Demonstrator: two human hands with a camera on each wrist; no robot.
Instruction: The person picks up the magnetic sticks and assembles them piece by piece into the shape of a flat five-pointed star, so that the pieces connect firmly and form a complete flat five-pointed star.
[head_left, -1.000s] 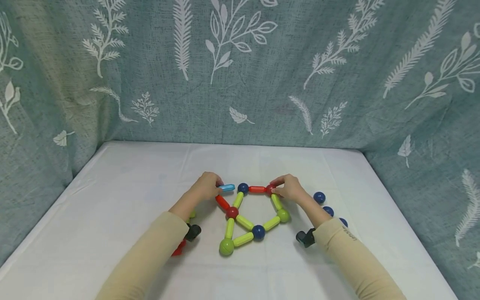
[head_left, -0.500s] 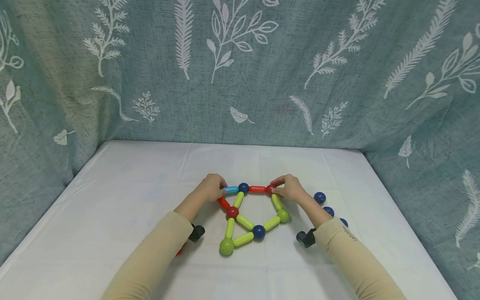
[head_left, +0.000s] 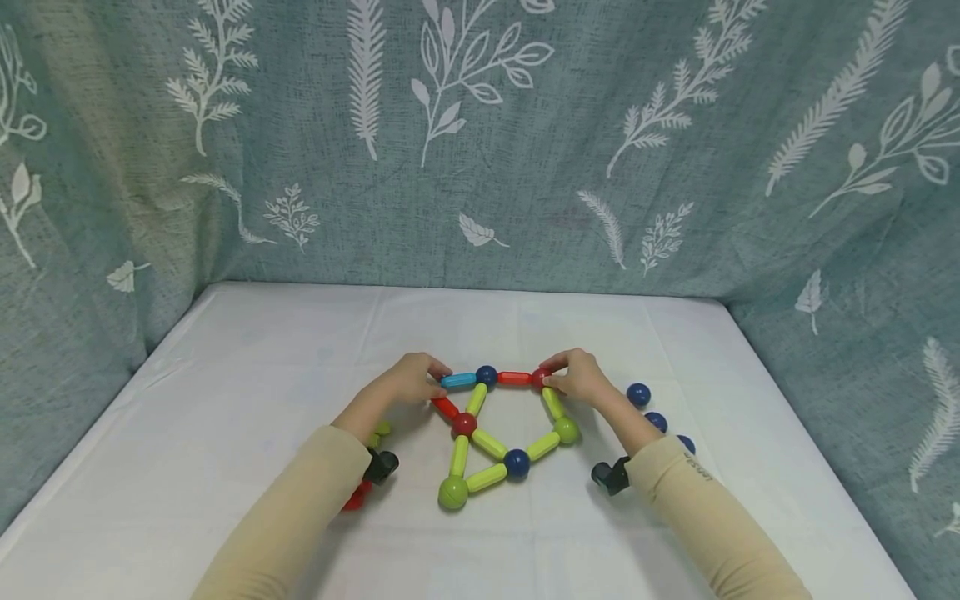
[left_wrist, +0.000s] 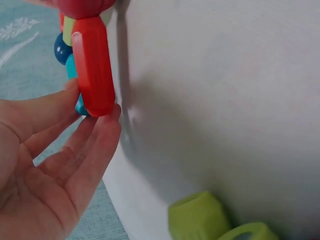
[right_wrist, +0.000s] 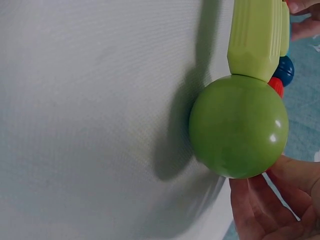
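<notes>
A flat frame of magnetic rods and balls lies in mid-table. My left hand (head_left: 408, 380) is at its far left corner, thumb and fingers spread around the outer ends of a blue magnetic rod (head_left: 459, 380) and a red magnetic rod (left_wrist: 94, 67). The blue rod's other end meets a dark blue ball (head_left: 487, 376); the red rod runs to a red ball (head_left: 464, 425). At the far right corner, my right hand (head_left: 581, 379) pinches another red ball (head_left: 539, 379), mostly covered by the fingers. A green ball (right_wrist: 239, 127) sits at the nearer right corner.
Three loose dark blue balls (head_left: 639, 394) lie beside the right forearm. Green pieces (left_wrist: 197, 217) and red pieces (head_left: 356, 497) are partly hidden under the left forearm. A black wrist camera (head_left: 383, 466) hangs low over the table. A leaf-patterned curtain (head_left: 480, 150) stands behind.
The blue rod, held apart from the dark blue ball a second ago, now joins it. My left hand has since shifted slightly left and loosened its fingers. The right hand stays put.
</notes>
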